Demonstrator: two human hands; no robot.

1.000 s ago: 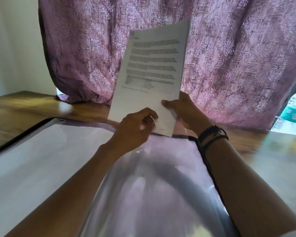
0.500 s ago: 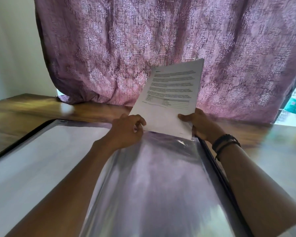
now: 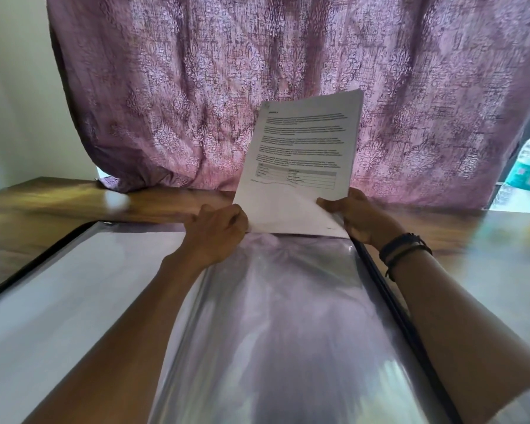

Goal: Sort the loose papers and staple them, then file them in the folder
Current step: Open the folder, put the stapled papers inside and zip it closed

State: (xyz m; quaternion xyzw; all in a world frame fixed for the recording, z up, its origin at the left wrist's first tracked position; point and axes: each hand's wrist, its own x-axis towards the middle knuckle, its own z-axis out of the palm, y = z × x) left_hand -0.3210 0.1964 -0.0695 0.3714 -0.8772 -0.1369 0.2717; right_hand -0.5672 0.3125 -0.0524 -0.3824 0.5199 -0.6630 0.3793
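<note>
Papers (image 3: 300, 166) stood over your folder (image 3: 288, 316).
Your left hand (image 3: 218, 231) and right hand (image 3: 358, 218) flanked their lower edge; curtain (image 3: 196, 102) behind, table (image 3: 58, 203) beneath.

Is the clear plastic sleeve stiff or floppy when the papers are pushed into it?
Probably floppy: the clear plastic sleeve bulges and wrinkles near its mouth. Its glossy surface looks slippery, so the papers should slide in easily.

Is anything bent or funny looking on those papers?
Yes. The front sheet's lower right corner, by the right hand, peels away from the papers behind it. The whole stack also leans sideways.
</note>
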